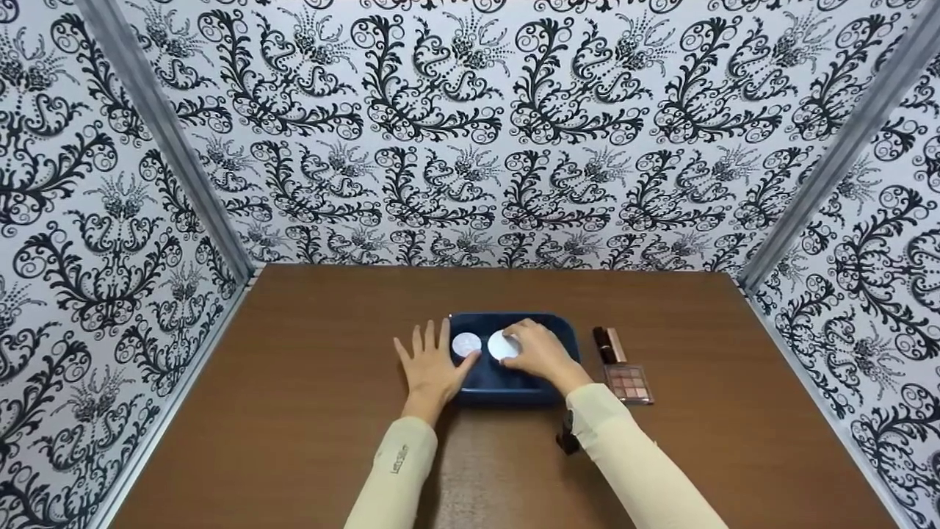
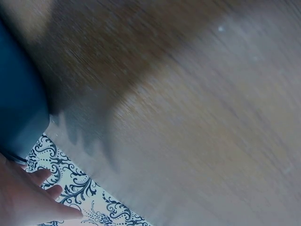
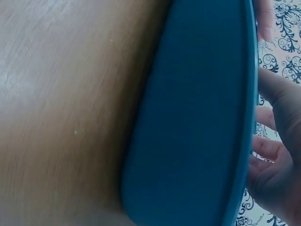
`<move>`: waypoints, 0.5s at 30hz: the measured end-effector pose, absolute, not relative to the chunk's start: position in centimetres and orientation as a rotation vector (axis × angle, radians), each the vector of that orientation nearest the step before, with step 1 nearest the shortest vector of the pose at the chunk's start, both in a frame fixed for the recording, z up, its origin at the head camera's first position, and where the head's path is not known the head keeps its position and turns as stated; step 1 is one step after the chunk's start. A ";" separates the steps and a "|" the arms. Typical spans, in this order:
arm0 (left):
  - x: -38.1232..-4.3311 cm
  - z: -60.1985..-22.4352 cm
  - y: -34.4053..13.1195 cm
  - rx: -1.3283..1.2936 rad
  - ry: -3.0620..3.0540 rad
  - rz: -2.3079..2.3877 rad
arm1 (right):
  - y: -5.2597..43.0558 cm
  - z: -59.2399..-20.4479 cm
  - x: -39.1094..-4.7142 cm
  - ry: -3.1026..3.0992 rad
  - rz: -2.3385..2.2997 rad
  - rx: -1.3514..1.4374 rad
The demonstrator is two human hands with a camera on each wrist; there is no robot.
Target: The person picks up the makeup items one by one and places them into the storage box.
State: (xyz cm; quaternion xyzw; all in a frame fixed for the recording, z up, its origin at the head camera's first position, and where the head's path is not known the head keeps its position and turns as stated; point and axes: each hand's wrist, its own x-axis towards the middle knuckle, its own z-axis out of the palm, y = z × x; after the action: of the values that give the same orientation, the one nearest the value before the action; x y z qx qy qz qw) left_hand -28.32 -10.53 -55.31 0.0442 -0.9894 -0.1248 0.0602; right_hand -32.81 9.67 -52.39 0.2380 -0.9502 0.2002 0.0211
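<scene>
A blue tray (image 1: 507,397) lies on the table, holding two white round containers. Over its right side, my right hand (image 1: 543,356) curls its thumb and fingers around the edge of the right-hand white round container (image 1: 500,348). My left hand (image 1: 432,373) is spread along the tray's left rim, thumb reaching inside beside the smaller white round container (image 1: 465,344). In the left wrist view, the left hand (image 2: 23,197) appears at the lower corner near the tray wall (image 2: 19,94). The right wrist view has the tray wall (image 3: 193,117) hiding what the right hand (image 3: 282,155) holds.
Right of the tray, a dark tube (image 1: 602,345) and a pinkish tube (image 1: 616,345) lie side by side. Just in front of them is an eyeshadow palette (image 1: 628,384). Patterned walls (image 1: 470,147) enclose the brown table (image 1: 308,353) at the back and sides.
</scene>
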 end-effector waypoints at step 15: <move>-28.3 -55.1 -10.5 0.134 -2.994 -0.358 | 7.2 -54.0 -32.5 -2.996 0.405 0.666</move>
State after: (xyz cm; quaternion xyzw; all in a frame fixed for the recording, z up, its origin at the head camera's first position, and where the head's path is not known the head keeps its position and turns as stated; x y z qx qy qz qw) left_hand -28.29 -10.47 -55.11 0.0445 -0.9901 -0.1182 0.0617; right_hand -32.54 7.18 -54.02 0.2150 -0.9675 0.1308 0.0231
